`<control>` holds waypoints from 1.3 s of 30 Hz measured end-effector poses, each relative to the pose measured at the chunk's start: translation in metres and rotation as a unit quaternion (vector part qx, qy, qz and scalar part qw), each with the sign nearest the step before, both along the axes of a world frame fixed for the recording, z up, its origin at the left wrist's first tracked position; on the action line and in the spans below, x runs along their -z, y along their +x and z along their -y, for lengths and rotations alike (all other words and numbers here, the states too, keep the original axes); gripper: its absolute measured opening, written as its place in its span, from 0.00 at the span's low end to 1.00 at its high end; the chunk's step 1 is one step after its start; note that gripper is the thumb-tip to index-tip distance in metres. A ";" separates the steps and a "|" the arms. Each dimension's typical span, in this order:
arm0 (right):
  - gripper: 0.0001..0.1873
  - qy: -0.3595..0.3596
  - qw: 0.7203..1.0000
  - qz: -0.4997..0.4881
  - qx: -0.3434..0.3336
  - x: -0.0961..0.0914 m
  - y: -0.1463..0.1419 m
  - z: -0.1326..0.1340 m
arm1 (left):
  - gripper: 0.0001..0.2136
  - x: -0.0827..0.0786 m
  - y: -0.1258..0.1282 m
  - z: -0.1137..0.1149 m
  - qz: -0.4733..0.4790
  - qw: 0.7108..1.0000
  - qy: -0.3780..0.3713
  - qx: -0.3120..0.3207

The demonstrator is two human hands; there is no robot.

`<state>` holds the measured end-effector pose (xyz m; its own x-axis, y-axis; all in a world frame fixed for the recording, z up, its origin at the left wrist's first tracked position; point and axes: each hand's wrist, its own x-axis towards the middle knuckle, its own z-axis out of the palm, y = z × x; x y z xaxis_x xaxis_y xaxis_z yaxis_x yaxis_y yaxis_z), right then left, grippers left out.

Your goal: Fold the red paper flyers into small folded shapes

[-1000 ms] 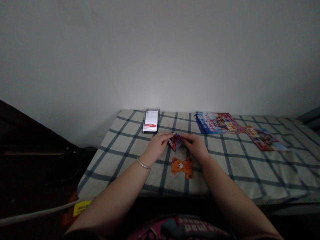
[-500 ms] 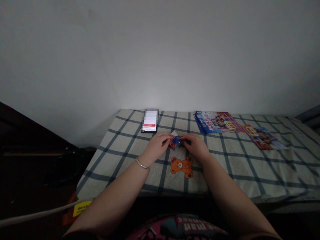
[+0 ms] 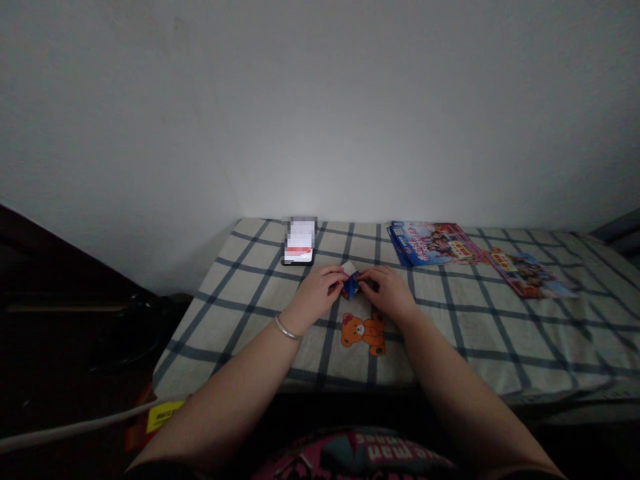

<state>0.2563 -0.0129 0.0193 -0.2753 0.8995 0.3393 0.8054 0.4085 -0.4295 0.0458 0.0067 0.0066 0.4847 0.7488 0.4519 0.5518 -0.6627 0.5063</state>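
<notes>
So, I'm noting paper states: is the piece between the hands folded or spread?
Folded: the small paper has slanted edges and adjoining blue and white faces.

We identify the counter [image 3: 555,390] by its pale cloth [image 3: 480,327] with dark grid lines. Near the far edge, left of centre, we find a phone [image 3: 301,241], screen lit and facing up. Right of it lies a stack of printed sheets [image 3: 425,244]; just beside that, a separate printed sheet [image 3: 533,273]. Toward the near edge, we note a flat orange bear figure [image 3: 364,333].
</notes>
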 end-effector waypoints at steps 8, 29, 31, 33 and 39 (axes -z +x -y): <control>0.20 -0.003 0.998 0.066 0.018 0.001 -0.006 0.003 | 0.11 -0.001 0.001 0.002 -0.023 1.000 0.015 0.000; 0.19 -0.008 0.999 0.045 0.000 0.004 -0.003 -0.001 | 0.17 -0.007 0.007 0.010 -0.139 0.989 0.041 -0.030; 0.19 -0.010 0.999 0.047 0.001 0.006 -0.002 -0.002 | 0.19 -0.006 0.009 0.012 -0.141 0.988 0.047 -0.043; 0.18 -0.010 0.999 0.048 0.003 0.008 -0.001 -0.004 | 0.20 -0.005 0.011 0.012 -0.149 0.987 0.050 -0.046; 0.17 -0.010 0.999 0.053 0.006 0.009 -0.001 -0.005 | 0.18 -0.008 0.014 0.016 -0.174 0.982 0.045 -0.064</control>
<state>0.2554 -0.0080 0.0098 -0.2977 0.9096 0.2900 0.8518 0.3902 -0.3497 0.0599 -0.0096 0.0149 0.5261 0.7782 0.3430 0.7629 -0.6101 0.2140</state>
